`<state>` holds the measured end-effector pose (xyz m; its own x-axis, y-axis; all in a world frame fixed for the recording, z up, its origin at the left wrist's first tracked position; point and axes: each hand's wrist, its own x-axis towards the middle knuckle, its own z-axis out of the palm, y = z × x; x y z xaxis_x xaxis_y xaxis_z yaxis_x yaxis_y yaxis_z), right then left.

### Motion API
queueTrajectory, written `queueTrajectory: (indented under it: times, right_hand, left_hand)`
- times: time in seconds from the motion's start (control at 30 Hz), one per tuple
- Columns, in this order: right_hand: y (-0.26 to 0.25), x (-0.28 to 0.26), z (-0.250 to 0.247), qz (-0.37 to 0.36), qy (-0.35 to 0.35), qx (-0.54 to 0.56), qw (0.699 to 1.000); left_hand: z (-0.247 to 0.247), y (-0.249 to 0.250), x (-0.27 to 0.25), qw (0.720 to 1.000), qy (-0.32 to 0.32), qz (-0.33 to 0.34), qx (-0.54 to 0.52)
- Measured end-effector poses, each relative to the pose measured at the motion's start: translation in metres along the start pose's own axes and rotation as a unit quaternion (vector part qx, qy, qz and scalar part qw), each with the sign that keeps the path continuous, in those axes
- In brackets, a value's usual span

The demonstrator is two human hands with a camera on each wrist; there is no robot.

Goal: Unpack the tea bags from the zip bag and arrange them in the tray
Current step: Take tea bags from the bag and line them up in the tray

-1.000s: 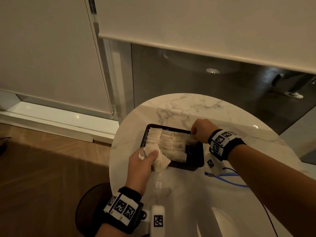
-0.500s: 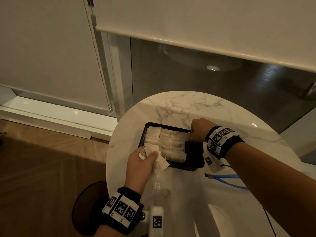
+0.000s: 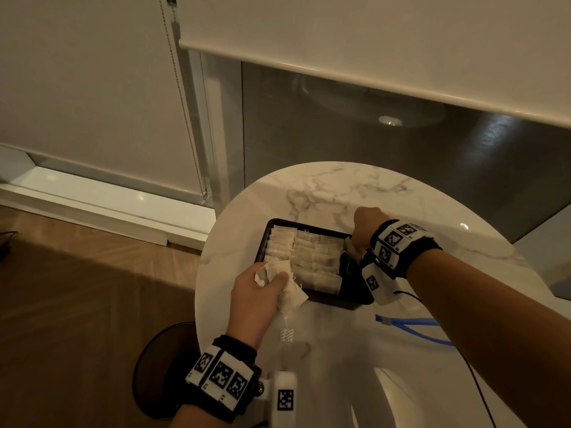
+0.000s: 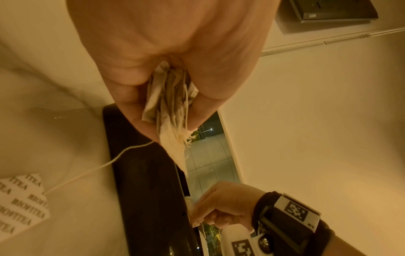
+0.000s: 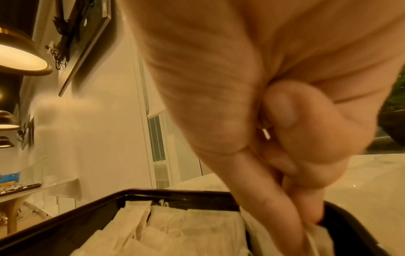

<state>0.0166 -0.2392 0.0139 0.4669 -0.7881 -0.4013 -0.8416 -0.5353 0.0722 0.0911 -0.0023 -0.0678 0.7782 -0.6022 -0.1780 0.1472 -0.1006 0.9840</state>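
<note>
A black tray (image 3: 355, 296) sits on the round marble table (image 3: 340, 193), its left and middle filled with rows of white tea bags (image 3: 312, 257). My left hand (image 3: 259, 291) grips a bunch of tea bags (image 3: 289, 288) at the tray's near left corner; one paper tag (image 3: 286, 335) dangles on its string. In the left wrist view the bunch (image 4: 171, 107) is squeezed between thumb and fingers. My right hand (image 3: 364, 230) pinches a single tea bag (image 3: 352, 251) over the tray's bare right end; the right wrist view shows this bag (image 5: 317, 237) under the curled fingers.
A blue cable (image 3: 414, 329) and a thin black cable (image 3: 472, 375) lie on the table right of the tray. A dark round stool (image 3: 160, 366) stands below the table's left edge. A wall, a window and a roller blind are behind the table.
My right hand has moved slightly back and to the right along the tray's far right side with its tea bag. The left hand keeps its bunch in the same place.
</note>
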Motion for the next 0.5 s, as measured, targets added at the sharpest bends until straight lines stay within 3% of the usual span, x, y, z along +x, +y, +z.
queueTrajectory:
  times: [0.5]
  right_hand:
    - [0.0022,-0.0007,0.0095,-0.047,0.023,-0.039,0.998]
  left_hand:
    - [-0.0019,0.0012,-0.0001,1.0,0.0,0.01,0.013]
